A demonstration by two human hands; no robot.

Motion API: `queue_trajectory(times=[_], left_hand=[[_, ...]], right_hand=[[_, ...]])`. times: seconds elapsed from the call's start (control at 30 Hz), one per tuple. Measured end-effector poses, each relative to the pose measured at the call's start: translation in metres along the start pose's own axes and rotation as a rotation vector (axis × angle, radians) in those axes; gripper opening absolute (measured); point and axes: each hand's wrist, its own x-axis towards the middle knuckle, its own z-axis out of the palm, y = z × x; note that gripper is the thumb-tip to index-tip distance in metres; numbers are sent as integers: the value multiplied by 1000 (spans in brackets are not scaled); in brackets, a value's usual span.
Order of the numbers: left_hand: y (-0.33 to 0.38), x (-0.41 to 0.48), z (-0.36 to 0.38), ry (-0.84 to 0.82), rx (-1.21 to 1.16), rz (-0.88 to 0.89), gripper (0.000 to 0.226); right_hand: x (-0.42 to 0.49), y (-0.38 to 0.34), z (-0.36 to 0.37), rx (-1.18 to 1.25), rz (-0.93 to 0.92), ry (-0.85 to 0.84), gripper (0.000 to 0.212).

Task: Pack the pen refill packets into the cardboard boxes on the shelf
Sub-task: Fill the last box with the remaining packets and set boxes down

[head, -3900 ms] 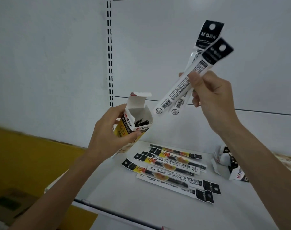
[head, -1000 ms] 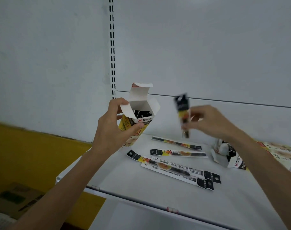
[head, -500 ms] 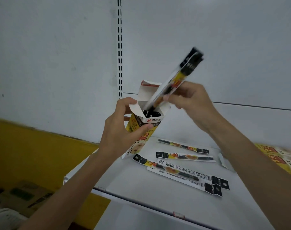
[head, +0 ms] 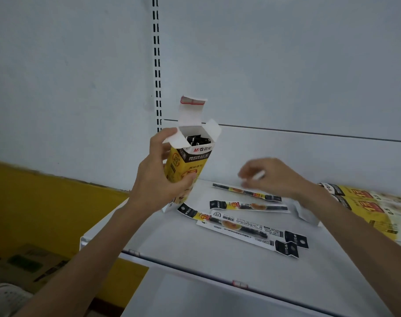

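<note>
Gripping hand: left hand (head: 158, 179), fingers and thumb curled round the middle of the yellow-and-white cardboard box (head: 190, 161); forefinger lay against one side flap.
Box attitude: nearly upright, top leaning slightly right, over the back left part of the white shelf (head: 195, 259); could not tell whether its lower end touched the shelf.
Box top: lid flap stood up and side flaps splayed; black packet headers (head: 198, 141) showed inside the mouth.
Right hand (head: 270, 177): motion-blurred, palm down, fingers loosely bent, just above the back of the shelf; could not tell whether it had hold of anything.
Loose packets: far refill packet (head: 246, 192) lay under the right hand's fingertips. A second refill packet (head: 248, 205) lay just in front of it. An overlapped group of packets (head: 243, 227) lay nearer the front edge, slanting down to the right.
Right of shelf: flat yellow boxes (head: 364, 207) lay on their sides, partly behind the right forearm.
Back panel: white, with a slotted upright (head: 157, 65).
Lower left: yellow wall (head: 46, 202) and brown cartons (head: 30, 264) on the floor.
</note>
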Motion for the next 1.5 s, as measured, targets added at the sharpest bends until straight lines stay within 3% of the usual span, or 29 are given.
queue_trajectory(times=[0.1, 0.27, 0.4, 0.47, 0.53, 0.6, 0.67, 0.83, 1.07, 1.23, 1.37, 1.5], left_hand=[[-6, -2, 4, -20, -6, -27, 78], [-8, -1, 5, -4, 18, -18, 79], [-8, -3, 6, 6, 18, -16, 76], [-8, -3, 6, 5, 18, -14, 74], [-8, -4, 6, 4, 16, -11, 75], [-8, -4, 6, 2, 13, -12, 76], [-7, -3, 6, -1, 14, -13, 75], [-7, -2, 10, -20, 2, -13, 80], [-9, -2, 7, 2, 12, -17, 78], [-8, -6, 6, 13, 14, -6, 77], [-7, -5, 6, 9, 13, -10, 76], [-8, -5, 7, 7, 9, -3, 79]], right_hand=[[-7, 29, 17, -109, 82, -233, 28], [-6, 27, 17, -74, 39, -212, 28], [-10, 19, 10, 166, 71, -251, 48], [-10, 19, 6, 152, 118, -225, 55], [-7, 22, 3, 74, 186, -104, 45], [-4, 25, -2, 32, 272, 12, 22], [-2, 27, -3, 75, 390, 44, 9], [8, 27, 19, 53, 541, -77, 25], [8, 27, 23, -57, 463, -64, 29], [3, 27, 14, 39, 383, 85, 9], [2, 21, 7, 274, 383, 282, 17], [3, 19, 12, 221, 370, 449, 23]])
